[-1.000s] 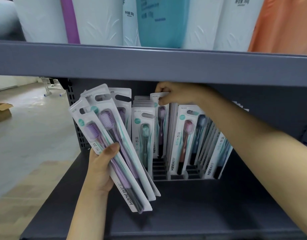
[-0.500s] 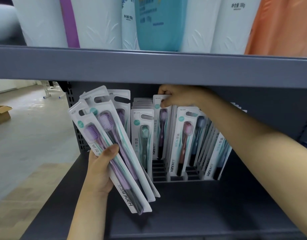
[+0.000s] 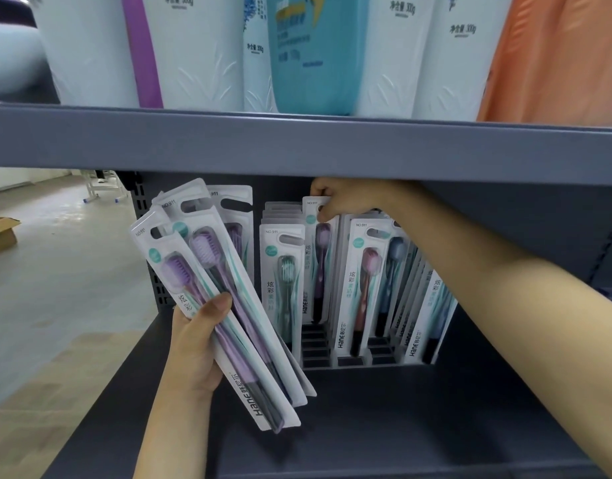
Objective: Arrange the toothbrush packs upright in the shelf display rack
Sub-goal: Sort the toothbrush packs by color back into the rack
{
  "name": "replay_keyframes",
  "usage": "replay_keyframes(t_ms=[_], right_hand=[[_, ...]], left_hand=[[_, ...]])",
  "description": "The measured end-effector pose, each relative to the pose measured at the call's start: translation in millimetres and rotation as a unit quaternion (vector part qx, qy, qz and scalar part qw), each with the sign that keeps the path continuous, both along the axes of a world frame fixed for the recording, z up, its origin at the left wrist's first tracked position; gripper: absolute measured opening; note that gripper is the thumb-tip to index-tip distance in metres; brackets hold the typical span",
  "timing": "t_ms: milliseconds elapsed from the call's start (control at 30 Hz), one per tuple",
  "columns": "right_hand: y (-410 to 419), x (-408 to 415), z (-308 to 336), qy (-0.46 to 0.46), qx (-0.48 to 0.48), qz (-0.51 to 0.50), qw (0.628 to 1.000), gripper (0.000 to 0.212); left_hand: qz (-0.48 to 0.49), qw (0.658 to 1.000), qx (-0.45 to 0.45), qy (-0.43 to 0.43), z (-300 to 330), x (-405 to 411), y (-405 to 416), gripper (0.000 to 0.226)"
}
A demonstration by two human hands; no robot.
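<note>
Left hand grip grasps fanned toothbrush packs; right hand grip pinches top of purple pack upright in rack.

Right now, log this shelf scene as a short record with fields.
Left hand: left hand grips a fanned bunch of purple toothbrush packs, tilted, in front of the rack
Right hand: right hand pinches the top of one purple pack standing in the rack
Rack: slotted rack on the lower shelf, packs upright in rows, some front slots empty
Front packs: green pack, pink pack
Shelf above: bottles
</note>
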State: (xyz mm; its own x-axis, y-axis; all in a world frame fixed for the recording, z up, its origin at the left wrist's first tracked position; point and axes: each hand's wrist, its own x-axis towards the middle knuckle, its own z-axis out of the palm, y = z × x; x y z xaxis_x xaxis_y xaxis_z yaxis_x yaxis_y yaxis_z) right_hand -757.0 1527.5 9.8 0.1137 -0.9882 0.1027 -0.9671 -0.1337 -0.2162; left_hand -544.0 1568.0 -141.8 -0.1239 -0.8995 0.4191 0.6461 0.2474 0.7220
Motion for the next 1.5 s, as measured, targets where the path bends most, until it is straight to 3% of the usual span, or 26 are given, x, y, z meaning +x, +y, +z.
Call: replay_keyframes(t_ms=[167,400,700,767,900,1067,1267,1400,1500], right_hand=[[2.6,-2.7,-0.7,-0.005,-0.002,-0.006,1.000,0.029],[2.5,-3.7,-1.2,-0.002,0.000,-0.001,1.000,0.032],[0.5,-6.7,-1.9,0.040,0.008,0.004,0.999,0.015],[-1.0,-7.7,-2.5,0.044,-0.001,0.000,0.999,0.021],[-5.5,-6.3,-3.9,0.071,-0.013,-0.008,0.997,0.023],[-9.8,-5.1,-5.7,0.104,-0.023,-0.015,0.994,0.035],[-22.2,-4.3,-9.6,0.097,-0.009,-0.024,0.995,0.016],[-22.1,-7.0,-11.2,0.104,-0.016,-0.019,0.994,0.021],[-19.2,-13.3,-10.2,0.048,-0.004,-0.011,0.999,0.024]], left_hand=[[-0.007,1.000,-0.001,0.003,-2.5,-1.3,-1.5,0.076],[-0.009,1.000,-0.003,-0.003,-2.8,-2.0,-0.7,0.079],[-0.008,1.000,-0.003,-0.002,-2.7,0.0,-1.0,0.078],[-0.013,1.000,-0.004,-0.001,-2.8,0.0,-1.6,0.072],[-0.006,1.000,0.004,-0.008,-2.1,-0.6,-1.5,0.087],[-0.022,1.000,0.005,-0.005,-4.2,-2.1,-1.7,0.073],[-0.049,0.999,0.017,0.004,-5.9,-4.6,0.8,0.062],[-0.057,0.998,0.022,-0.003,-2.8,-5.5,5.3,0.061],[-0.065,0.998,0.017,-0.004,0.6,-5.4,9.1,0.060]])
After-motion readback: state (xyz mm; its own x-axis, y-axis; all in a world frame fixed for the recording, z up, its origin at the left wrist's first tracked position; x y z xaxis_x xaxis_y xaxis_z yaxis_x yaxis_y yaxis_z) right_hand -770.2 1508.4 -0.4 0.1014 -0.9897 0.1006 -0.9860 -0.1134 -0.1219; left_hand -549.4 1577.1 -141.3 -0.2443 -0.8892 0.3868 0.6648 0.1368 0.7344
